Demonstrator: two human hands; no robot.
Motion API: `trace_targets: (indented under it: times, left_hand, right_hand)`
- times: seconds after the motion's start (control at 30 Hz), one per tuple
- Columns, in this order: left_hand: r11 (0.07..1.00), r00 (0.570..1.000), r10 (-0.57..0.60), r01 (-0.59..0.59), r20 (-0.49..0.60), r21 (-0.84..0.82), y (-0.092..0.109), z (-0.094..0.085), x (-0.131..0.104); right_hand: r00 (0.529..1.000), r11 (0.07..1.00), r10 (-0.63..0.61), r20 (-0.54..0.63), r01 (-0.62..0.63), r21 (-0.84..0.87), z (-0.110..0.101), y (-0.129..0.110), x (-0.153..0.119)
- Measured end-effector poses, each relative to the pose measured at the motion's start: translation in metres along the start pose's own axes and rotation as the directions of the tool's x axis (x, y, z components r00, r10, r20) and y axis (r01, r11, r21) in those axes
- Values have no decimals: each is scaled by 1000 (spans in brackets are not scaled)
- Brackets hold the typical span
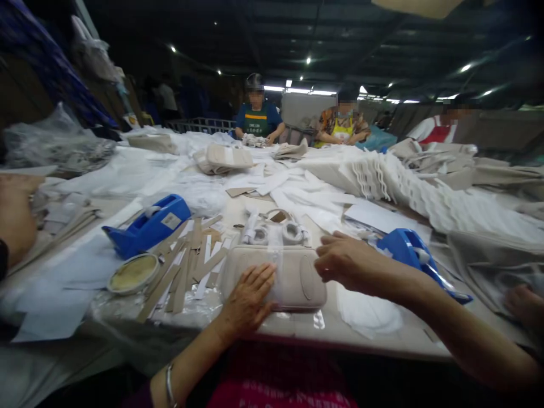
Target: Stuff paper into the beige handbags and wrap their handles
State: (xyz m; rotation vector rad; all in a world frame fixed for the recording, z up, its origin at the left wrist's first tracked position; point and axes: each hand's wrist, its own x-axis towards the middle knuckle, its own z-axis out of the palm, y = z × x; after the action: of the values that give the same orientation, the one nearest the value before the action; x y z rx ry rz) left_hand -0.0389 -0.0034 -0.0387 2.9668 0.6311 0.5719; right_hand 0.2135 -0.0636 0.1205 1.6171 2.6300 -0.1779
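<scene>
A beige handbag (pixel 297 277) lies flat on the table's near edge, directly in front of me. A whitish translucent strip (pixel 275 260) runs over its middle. Beyond its far edge are wrapped coiled straps or rings (pixel 293 231). My left hand (pixel 254 289) rests flat on the bag, fingers stretched out and close to the strip. Just above the bag's right end is my right hand (pixel 338 258), its fingers curled together. Whatever those fingers may hold is hidden.
Blue tape dispensers stand left (pixel 148 224) and right (pixel 419 263). Cardboard strips (pixel 187 272) and a round tin-like lid (pixel 133 273) lie at left. White wavy foam sheets (pixel 408 187) are stacked at right. Co-workers sit across; other people's arms (pixel 17 218) reach in at both sides.
</scene>
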Motion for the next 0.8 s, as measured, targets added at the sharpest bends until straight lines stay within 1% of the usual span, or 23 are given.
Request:
trace_targets:
  times: [0.03, 0.07, 0.1, 0.17, 0.27, 0.37, 0.43, 0.63, 0.8]
  left_hand:
    - [1000, 1000, -13, 13, -7, -18, 1, 0, 0]
    - [999, 999, -29, 28, -18, -36, 1, 0, 0]
    - [998, 998, -47, 46, -32, -53, 1, 0, -1]
    - [993, 994, -88, 82, -64, -83, 2, 2, -2]
    - [989, 987, -125, 115, -104, -96, 2, 4, -4]
    - [990, 984, -120, 108, -133, -92, 2, 5, -4]
    - [990, 985, -117, 106, -128, -92, 2, 4, -3]
    - [993, 992, -111, 108, -53, -53, 3, -1, -1]
    - [995, 995, -100, 100, -1, -25, 3, -1, 0]
  right_hand:
    - [990, 990, -132, 58, 128, 64, -5, -5, 28]
    - [972, 975, -209, 107, 199, 98, -6, -7, 54]
    - [959, 968, -242, 148, 229, 100, -6, -8, 76]
    - [938, 966, -260, 229, 253, 59, 0, -5, 112]
    - [926, 969, -210, 314, 240, -62, 10, 0, 146]
    - [925, 964, -147, 350, 213, -158, 15, -1, 161]
    - [923, 957, -138, 360, 217, -192, 15, -4, 165]
    - [920, 944, -143, 364, 237, -228, 14, -9, 167]
    - [930, 934, -184, 319, 266, -237, 22, -4, 168]
